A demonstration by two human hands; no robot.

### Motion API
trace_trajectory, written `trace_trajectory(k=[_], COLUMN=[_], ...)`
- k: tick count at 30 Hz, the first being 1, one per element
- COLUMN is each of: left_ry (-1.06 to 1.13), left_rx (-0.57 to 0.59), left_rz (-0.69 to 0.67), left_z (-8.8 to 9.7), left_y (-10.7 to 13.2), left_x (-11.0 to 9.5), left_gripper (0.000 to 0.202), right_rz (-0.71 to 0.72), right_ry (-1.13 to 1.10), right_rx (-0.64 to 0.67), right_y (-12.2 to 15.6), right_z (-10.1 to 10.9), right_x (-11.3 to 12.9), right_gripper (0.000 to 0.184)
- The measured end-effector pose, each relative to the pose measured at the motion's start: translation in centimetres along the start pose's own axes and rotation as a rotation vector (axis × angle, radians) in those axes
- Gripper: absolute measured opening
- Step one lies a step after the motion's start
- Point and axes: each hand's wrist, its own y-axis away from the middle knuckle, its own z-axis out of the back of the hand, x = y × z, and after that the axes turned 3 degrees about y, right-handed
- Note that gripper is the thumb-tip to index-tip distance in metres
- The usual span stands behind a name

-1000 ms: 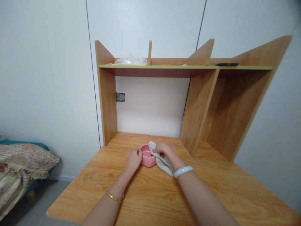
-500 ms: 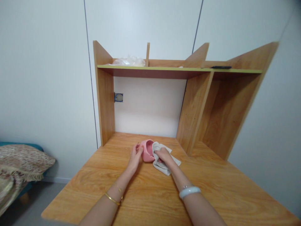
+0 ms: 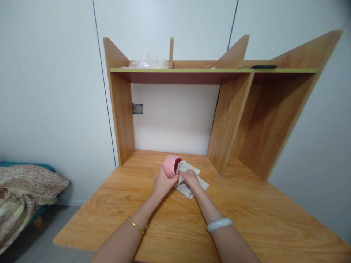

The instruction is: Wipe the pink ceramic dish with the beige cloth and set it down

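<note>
A small pink dish [image 3: 170,165] is tipped on its side above the wooden desk [image 3: 246,212], its opening turned to the right. My left hand [image 3: 161,183] is closed round it from below and behind. My right hand [image 3: 190,179] grips a pale grey cloth [image 3: 192,182] and presses a fold of it against the dish's rim. The rest of the cloth lies spread on the desk beside my right hand. Gold bangles ring my left wrist and a pale bracelet rings my right wrist.
The desk carries a wooden hutch [image 3: 233,109] with an upper shelf. A clear plastic bag [image 3: 146,63] lies on the shelf's left, and a flat dark object [image 3: 263,67] lies on its right. A bed with patterned bedding [image 3: 24,190] stands at the lower left.
The pink dish stood flat on the desk; my left hand has lifted and tipped it onto its side. My right hand with the cloth has shifted from inside the dish to its rim.
</note>
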Motion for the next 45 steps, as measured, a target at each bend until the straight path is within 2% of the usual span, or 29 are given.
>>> trace_trajectory(k=[3, 7, 12, 19, 24, 30, 37, 41, 45], left_ry=[-0.181, -0.284, -0.397, -0.472, -0.499, -0.529, -0.465, -0.347, 0.015], left_rx=[-0.021, -0.006, 0.007, 0.066, 0.088, 0.113, 0.163, 0.113, 0.061], left_rz=[0.017, 0.018, -0.025, -0.087, -0.15, -0.198, -0.362, -0.291, -0.185], left_z=[0.6, 0.9, 1.2, 1.8, 2.0, 2.4, 2.6, 2.5, 1.9], left_y=[0.2, 0.3, 0.6, 1.2, 1.3, 1.0, 0.7, 0.3, -0.7], left_x=[-0.8, -1.4, -1.8, -2.2, -2.4, -2.0, -1.5, -0.6, 0.9], left_gripper=[0.055, 0.053, 0.055, 0.065, 0.066, 0.071, 0.07, 0.073, 0.071], right_rz=[0.047, 0.074, 0.09, 0.157, 0.251, 0.193, 0.311, 0.316, 0.245], right_ry=[0.121, 0.206, 0.197, 0.17, 0.191, 0.253, -0.044, -0.112, -0.09], right_rx=[-0.072, -0.123, -0.172, -0.29, -0.274, -0.217, -0.094, -0.115, -0.154], right_y=[-0.2, -0.3, -0.3, -0.1, 0.7, 0.9, -0.3, -0.5, -0.4], right_z=[0.2, 0.3, 0.3, 1.0, 1.4, 1.3, 0.3, 0.0, -0.1], right_x=[0.1, 0.0, -0.2, -0.4, -0.1, -0.2, -2.0, -2.0, -1.4], right_gripper=[0.03, 0.03, 0.029, 0.038, 0.04, 0.057, 0.072, 0.066, 0.061])
